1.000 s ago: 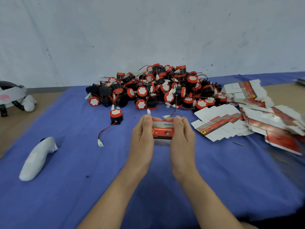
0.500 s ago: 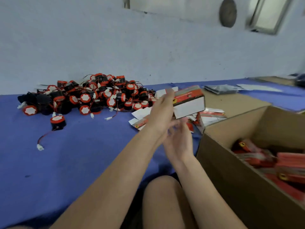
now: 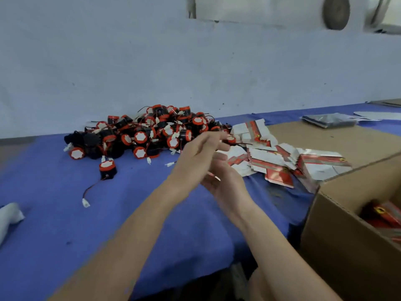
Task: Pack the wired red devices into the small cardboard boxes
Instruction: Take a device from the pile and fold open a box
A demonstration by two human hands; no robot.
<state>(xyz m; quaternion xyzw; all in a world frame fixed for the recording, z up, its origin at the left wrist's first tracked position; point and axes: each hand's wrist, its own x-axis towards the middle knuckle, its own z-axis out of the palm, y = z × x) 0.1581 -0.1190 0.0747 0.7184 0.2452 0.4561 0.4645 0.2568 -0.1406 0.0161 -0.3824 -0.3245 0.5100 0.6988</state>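
Head view: both grips are empty right now. The left grip (image 3: 200,154) has its fingers stretched out loose, and the right grip (image 3: 224,178) sits just under it, palm turned up, with nothing in either. Half a second ago the left one was holding a closed small box up next to the carton. That box is gone from the hands, so my guess is it went into the carton and one more unit is done. Next pick coming up, I'd say.

Just beyond the grips are the flat unfolded boxes (image 3: 271,158), red and white, in a messy heap. Further out and to their left is the big pile of wired red devices (image 3: 152,135). One loose device (image 3: 107,168) lies apart from it on the blue cloth (image 3: 65,224) over the counter, wire trailing. Off to the right of the grips the brown carton (image 3: 347,224) stands open with red packed boxes (image 3: 383,215) in it. It's cut off at the frame edge, so I can't tell how full it is.
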